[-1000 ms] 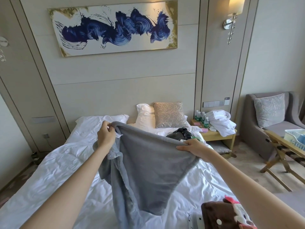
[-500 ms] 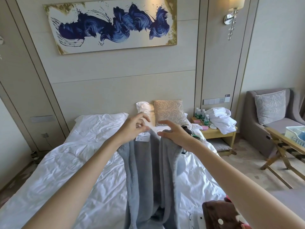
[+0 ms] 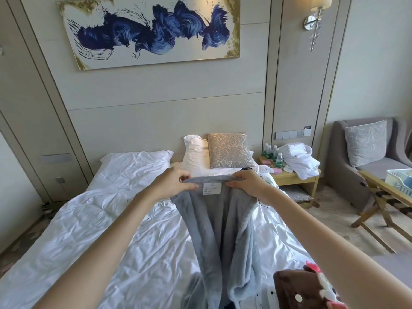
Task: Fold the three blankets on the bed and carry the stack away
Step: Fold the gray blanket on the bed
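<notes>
From the head view, both arms reach forward over the bed (image 3: pixel 89 230), and the left hand (image 3: pixel 172 185) and right hand (image 3: pixel 248 184) each pinch the top edge of a grey blanket (image 3: pixel 214 230), fingers closed on the fabric, the two hands near each other with a short span of edge stretched between them. A white label (image 3: pixel 211 188) hangs just below that edge, between the hands. The grey blanket drops from the hands in long folds, doubled lengthwise, and its lower part lies on the rumpled white duvet toward the near edge of the bed. At the lower right corner a brown blanket (image 3: pixel 296 288) with white dots and a pink-and-white figure lies beside the grey one, partly covered by the right forearm; a bit of white dotted cloth shows next to it. Behind the hands, a white pillow (image 3: pixel 136 163) lies flat on the left, and a beige patterned cushion (image 3: pixel 229 150) leans against another white pillow at the headboard. A dark object behind the right hand is mostly hidden. To the right stands a nightstand (image 3: pixel 296 177) with small bottles (image 3: pixel 273 153) and a heap of white towels (image 3: pixel 298 159), then a grey armchair (image 3: pixel 365 170) and a wooden folding rack (image 3: pixel 383 197).
</notes>
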